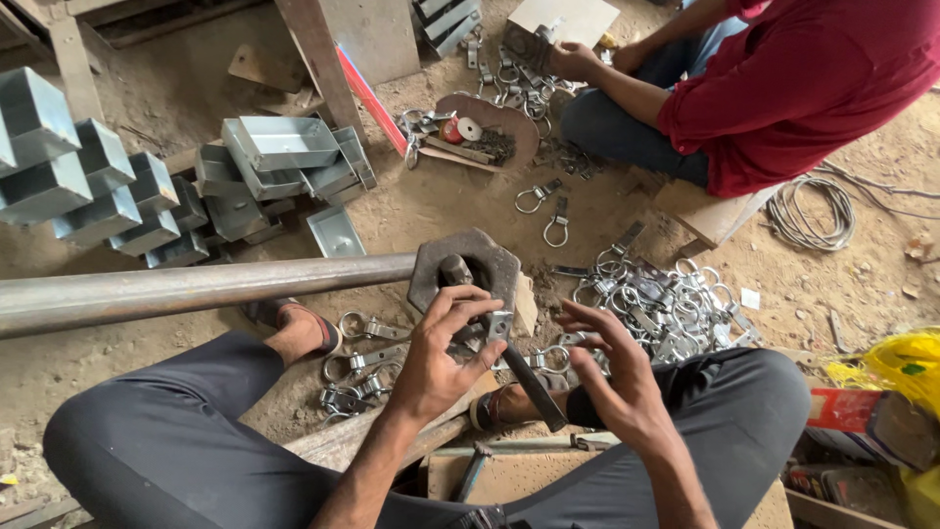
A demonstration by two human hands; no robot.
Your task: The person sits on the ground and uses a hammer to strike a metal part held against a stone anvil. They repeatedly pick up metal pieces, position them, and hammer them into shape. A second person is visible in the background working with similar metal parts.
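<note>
Your left hand (436,353): fingers pinched on a small metal clamp piece (499,324) at the hexagonal steel block (463,266). Your right hand (612,367): fingers spread apart, holding nothing.

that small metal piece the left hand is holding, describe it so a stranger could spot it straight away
Follow the long steel pipe to the hexagonal block at its end. Against its lower edge, the left hand pinches a small metal bracket. Unlike the ringed clamps piled on the ground, it is held off the ground.
</note>
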